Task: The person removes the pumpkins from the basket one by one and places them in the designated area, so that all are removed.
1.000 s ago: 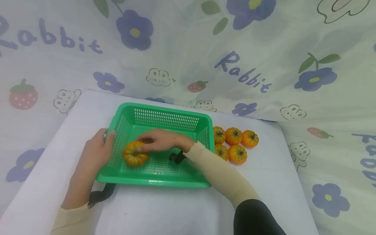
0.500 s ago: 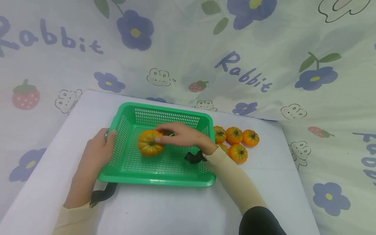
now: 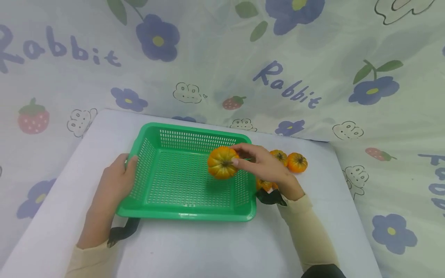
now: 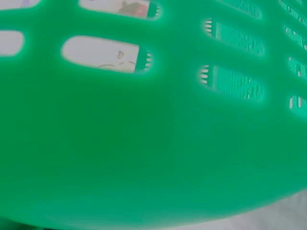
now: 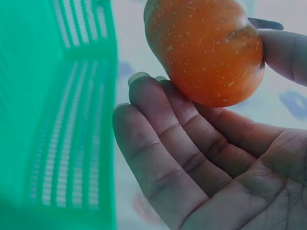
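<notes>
My left hand grips the left side of a green plastic basket, thumb over the rim. The basket's slotted wall fills the left wrist view, where the hand itself is hidden. Up over the basket's right part, my right hand pinches a small orange pumpkin near its stem between thumb and fingers. In the right wrist view, the pumpkin's speckled underside shows, thumb to its right and the other fingers below it, beside the basket wall.
Right of the basket, several more small pumpkins lie on the white table, partly hidden by my right hand and wrist. A patterned cloth with flowers and rabbits hangs behind the table.
My right hand has lifted the pumpkin from the basket's left part and carried it right, close to the right rim. My left hand has stayed on the basket's left side.
</notes>
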Motion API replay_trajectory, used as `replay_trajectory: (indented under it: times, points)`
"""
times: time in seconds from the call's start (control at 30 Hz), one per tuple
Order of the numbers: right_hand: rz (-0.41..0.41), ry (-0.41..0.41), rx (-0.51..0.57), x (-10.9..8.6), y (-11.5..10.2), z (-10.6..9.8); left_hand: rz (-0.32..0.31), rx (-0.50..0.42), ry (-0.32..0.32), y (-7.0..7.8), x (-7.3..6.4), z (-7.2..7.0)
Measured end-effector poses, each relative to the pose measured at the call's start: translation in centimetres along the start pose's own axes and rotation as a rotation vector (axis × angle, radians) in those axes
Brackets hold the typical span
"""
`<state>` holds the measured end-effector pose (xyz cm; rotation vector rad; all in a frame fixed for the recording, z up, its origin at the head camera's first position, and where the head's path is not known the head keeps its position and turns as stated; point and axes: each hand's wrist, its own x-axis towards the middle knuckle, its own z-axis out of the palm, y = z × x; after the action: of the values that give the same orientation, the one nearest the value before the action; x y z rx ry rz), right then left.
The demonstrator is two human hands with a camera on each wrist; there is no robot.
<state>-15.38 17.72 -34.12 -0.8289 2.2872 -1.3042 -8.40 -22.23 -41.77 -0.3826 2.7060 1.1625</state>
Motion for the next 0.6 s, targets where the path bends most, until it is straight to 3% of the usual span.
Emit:
replay_trajectory:
  times: [0.23, 0.43, 0.6]
  points:
    - [0.043, 0.288, 0.153, -6.5, 2.8, -3.2, -0.005, 0.013, -0.009, 0.1, 0.2, 0.0]
    - [0.216, 0.549, 0.125, -10.7, 5.9, -4.4, -0.011, 0.024, -0.004, 0.2, 0.2, -0.1]
    - [0.360, 0.737, 0.227, -13.1, 8.0, -4.5, -0.018, 0.025, -0.011, 0.0, 0.2, 0.0]
